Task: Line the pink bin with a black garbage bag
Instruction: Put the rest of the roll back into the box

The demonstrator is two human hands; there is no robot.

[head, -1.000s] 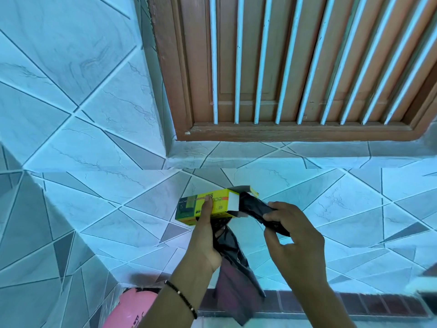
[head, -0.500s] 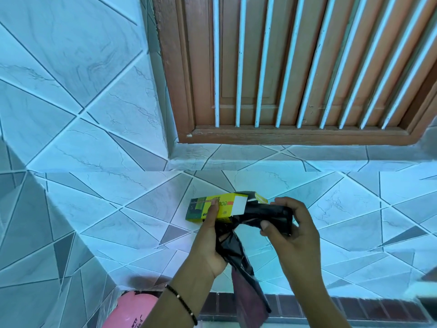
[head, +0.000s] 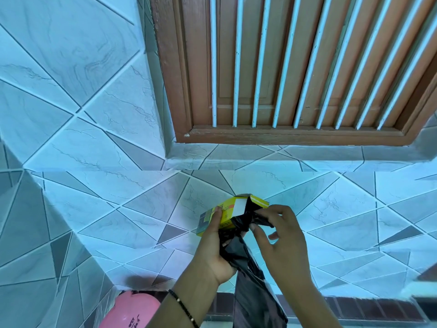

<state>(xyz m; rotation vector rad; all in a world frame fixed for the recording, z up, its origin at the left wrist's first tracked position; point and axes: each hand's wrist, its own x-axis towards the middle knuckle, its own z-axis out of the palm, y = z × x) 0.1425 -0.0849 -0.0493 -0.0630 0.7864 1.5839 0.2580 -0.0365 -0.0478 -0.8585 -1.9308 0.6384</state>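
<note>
My left hand (head: 214, 252) grips a small yellow box (head: 227, 214) of bags, thumb on its top. A black garbage bag (head: 250, 290) comes out of the box's open right end and hangs down past my wrists. My right hand (head: 281, 242) pinches the black plastic right at the box's mouth. The pink bin (head: 134, 308) shows only as a rounded pink top at the bottom left, below my left forearm.
A tiled wall (head: 94, 209) fills the view ahead and to the left. Above is a brown wooden window frame (head: 283, 136) with white bars. A dark red brick strip (head: 354, 306) runs along the bottom right.
The bag has been drawn farther out of the box and hangs longer. My right hand has shifted closer to the box's mouth. Both hands and the box sit slightly lower and rightward.
</note>
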